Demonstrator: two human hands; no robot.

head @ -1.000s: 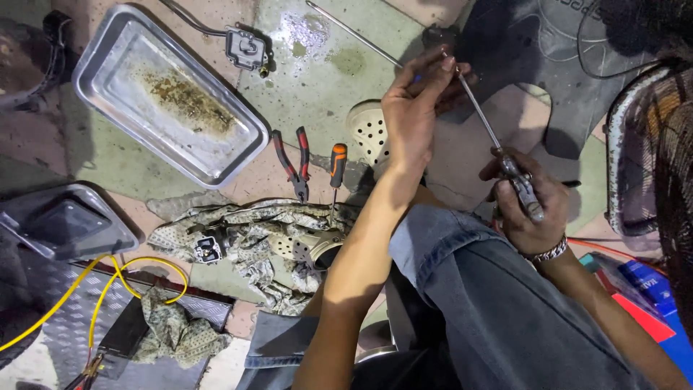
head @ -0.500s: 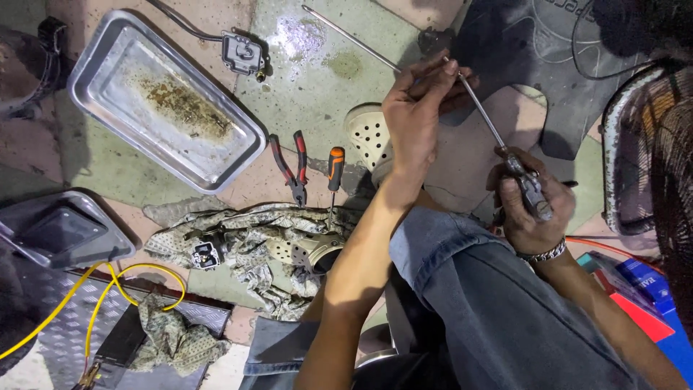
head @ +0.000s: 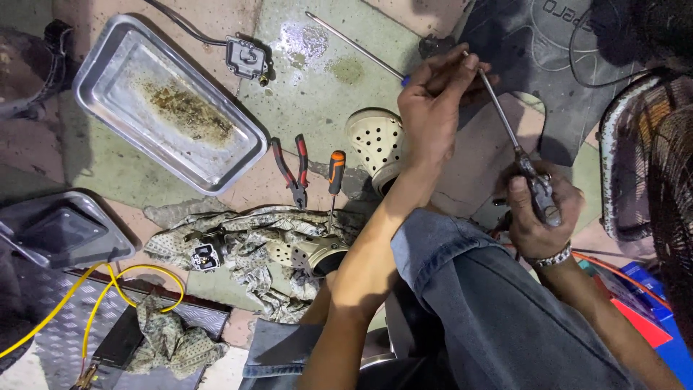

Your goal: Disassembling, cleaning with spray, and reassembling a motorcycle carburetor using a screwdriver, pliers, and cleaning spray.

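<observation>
My left hand [head: 432,108] pinches the far tip of a long thin metal rod [head: 498,108], fingers together on it; my right hand [head: 538,213] is clamped on the rod's grey handle end [head: 540,193]. The rod runs slanted between the two grips, above my bent knee in blue jeans [head: 491,296].

The floor [head: 317,87] is worn concrete, stained green and pink, with a wet patch near the top.

From the left: a dark plastic cover [head: 61,231] lies beside a yellow cable [head: 94,296] on ribbed metal plate. A steel tray [head: 167,105] holds only a brown smear of residue. Just beyond its far corner sits a small metal part with a black lead [head: 245,58]. A patterned rag [head: 245,242] carries small parts. Red-handled pliers [head: 292,170] and an orange-handled screwdriver [head: 334,180] lie side by side, near a cream perforated clog [head: 375,141]. A second long rod [head: 354,45] lies on the floor. A rusty wire fan guard [head: 642,152] stands at the right.
</observation>
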